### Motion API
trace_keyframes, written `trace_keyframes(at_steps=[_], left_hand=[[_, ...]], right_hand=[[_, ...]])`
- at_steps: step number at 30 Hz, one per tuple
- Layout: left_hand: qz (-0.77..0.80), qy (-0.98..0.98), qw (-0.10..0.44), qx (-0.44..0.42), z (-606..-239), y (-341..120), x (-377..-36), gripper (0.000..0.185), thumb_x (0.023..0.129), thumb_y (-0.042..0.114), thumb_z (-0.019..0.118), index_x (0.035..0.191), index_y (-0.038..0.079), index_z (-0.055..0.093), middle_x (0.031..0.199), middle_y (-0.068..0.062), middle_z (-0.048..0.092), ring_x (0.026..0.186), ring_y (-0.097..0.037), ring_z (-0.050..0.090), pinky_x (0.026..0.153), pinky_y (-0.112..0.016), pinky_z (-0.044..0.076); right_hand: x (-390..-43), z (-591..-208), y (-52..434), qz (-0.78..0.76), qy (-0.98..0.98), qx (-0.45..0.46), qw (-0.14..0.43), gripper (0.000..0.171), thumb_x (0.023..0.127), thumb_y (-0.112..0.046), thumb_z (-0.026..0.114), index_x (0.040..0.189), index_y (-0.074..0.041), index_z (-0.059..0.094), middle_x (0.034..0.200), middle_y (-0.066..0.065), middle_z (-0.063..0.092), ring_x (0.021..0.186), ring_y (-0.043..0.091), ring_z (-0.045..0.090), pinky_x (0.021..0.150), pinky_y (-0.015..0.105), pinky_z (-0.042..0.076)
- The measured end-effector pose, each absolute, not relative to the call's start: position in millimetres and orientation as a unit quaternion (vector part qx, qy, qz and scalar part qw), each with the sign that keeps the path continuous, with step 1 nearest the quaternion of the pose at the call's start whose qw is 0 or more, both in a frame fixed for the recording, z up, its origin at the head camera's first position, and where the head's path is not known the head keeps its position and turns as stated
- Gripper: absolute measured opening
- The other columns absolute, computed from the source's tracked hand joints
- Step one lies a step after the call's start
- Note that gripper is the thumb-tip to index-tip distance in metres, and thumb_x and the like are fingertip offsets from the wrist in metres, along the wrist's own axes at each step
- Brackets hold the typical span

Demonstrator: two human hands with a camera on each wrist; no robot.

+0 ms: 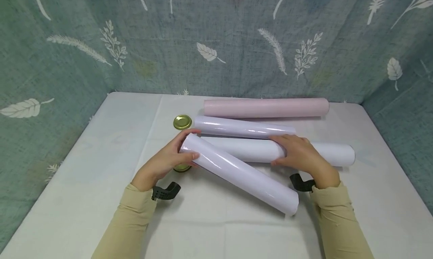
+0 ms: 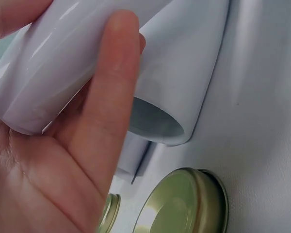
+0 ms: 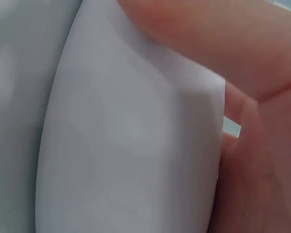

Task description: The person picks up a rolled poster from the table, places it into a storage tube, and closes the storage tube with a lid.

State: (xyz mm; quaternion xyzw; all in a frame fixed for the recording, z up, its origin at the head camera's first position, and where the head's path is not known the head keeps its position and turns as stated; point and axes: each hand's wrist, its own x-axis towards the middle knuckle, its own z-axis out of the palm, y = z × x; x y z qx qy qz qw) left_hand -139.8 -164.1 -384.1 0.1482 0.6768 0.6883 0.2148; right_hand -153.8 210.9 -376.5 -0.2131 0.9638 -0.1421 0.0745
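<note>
My left hand (image 1: 162, 162) grips the upper-left end of a glossy white roll (image 1: 240, 174). This roll slants down toward the right front, its left end raised near the matte roll. Fingers and thumb wrap its end in the left wrist view. My right hand (image 1: 300, 154) holds a longer matte white roll (image 1: 245, 150) lying across the table, its thumb on the near side and fingers over the far side. In the right wrist view the matte roll (image 3: 126, 136) fills the middle, with the hand around its edge. The matte roll's hollow end (image 2: 157, 119) shows in the left wrist view.
Behind lie a thinner glossy white roll (image 1: 243, 127) and a pink roll (image 1: 265, 108). One gold lid (image 1: 182, 121) sits left of the rolls; another gold lid (image 1: 182, 168) is partly hidden below my left hand. A leaf-patterned curtain (image 1: 236, 44) borders the white table (image 1: 203, 232).
</note>
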Motion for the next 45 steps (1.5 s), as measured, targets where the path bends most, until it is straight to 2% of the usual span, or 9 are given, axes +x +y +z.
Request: trace_keyframes(at_steps=[5,11,21,29,32,37,41,45], left_hand=[[0.689,0.679,0.216,0.136,-384.4,-164.2,-141.0,0.062,0.081,0.004,0.063,0.133,0.021,0.034,0.125,-0.013,0.034,0.101,-0.03,0.047,0.076,-0.044,0.048],[0.709,0.659,0.214,0.136,-385.7,-165.9,-143.4,0.06,0.081,0.007,0.065,0.133,0.018,0.034,0.121,-0.018,0.035,0.094,-0.032,0.053,0.075,-0.047,0.049],[0.704,0.661,0.219,0.137,-387.3,-169.4,-142.3,0.059,0.082,0.006,0.063,0.132,0.02,0.035,0.121,-0.018,0.035,0.098,-0.031,0.051,0.078,-0.045,0.048],[0.725,0.643,0.208,0.134,-387.8,-172.0,-144.8,0.062,0.084,0.007,0.061,0.136,0.017,0.029,0.122,-0.018,0.034,0.098,-0.029,0.052,0.079,-0.042,0.048],[0.734,0.637,0.194,0.132,-386.9,-173.3,-145.9,0.061,0.085,0.009,0.06,0.137,0.016,0.03,0.122,-0.017,0.036,0.097,-0.026,0.052,0.077,-0.038,0.049],[0.759,0.611,0.181,0.135,-386.3,-176.2,-147.5,0.057,0.087,0.007,0.056,0.137,0.012,0.029,0.121,-0.018,0.037,0.099,-0.027,0.051,0.077,-0.039,0.049],[0.775,0.595,0.176,0.121,-386.5,-180.0,-146.9,0.053,0.089,0.007,0.053,0.137,0.013,0.029,0.121,-0.016,0.037,0.1,-0.025,0.051,0.078,-0.037,0.049],[0.791,0.575,0.174,0.116,-386.6,-183.9,-146.5,0.052,0.09,0.006,0.051,0.136,0.014,0.029,0.117,-0.014,0.038,0.093,-0.023,0.053,0.075,-0.036,0.05]], right_hand=[[-151.1,-377.9,207.0,-0.128,0.966,-0.216,0.068,0.081,0.065,-0.043,0.076,0.134,-0.02,0.039,0.125,0.012,0.048,0.112,0.03,0.043,0.086,0.054,0.029],[-153.1,-378.5,206.0,-0.111,0.968,-0.215,0.06,0.083,0.064,-0.046,0.075,0.134,-0.023,0.038,0.126,0.009,0.048,0.113,0.029,0.043,0.087,0.053,0.029],[-150.9,-382.2,191.9,-0.083,0.969,-0.23,0.022,0.086,0.06,-0.045,0.078,0.133,-0.021,0.038,0.124,0.009,0.049,0.113,0.032,0.043,0.089,0.055,0.03],[-155.7,-386.1,195.8,-0.108,0.96,-0.257,-0.013,0.081,0.059,-0.047,0.078,0.129,-0.024,0.045,0.119,0.003,0.054,0.108,0.027,0.048,0.082,0.049,0.037],[-156.6,-385.9,198.3,-0.113,0.959,-0.259,-0.026,0.079,0.059,-0.048,0.077,0.128,-0.025,0.046,0.117,0.003,0.056,0.105,0.026,0.05,0.08,0.047,0.039],[-158.2,-382.8,201.9,-0.124,0.957,-0.256,-0.061,0.075,0.059,-0.046,0.077,0.125,-0.026,0.049,0.114,0.002,0.058,0.1,0.024,0.053,0.076,0.044,0.041],[-158.3,-380.5,202.9,-0.128,0.957,-0.251,-0.064,0.076,0.059,-0.048,0.077,0.126,-0.027,0.048,0.115,0.001,0.057,0.099,0.024,0.053,0.076,0.044,0.041],[-158.8,-380.2,204.8,-0.126,0.96,-0.242,-0.064,0.078,0.059,-0.05,0.076,0.127,-0.026,0.047,0.115,0.001,0.057,0.099,0.025,0.053,0.077,0.043,0.041]])
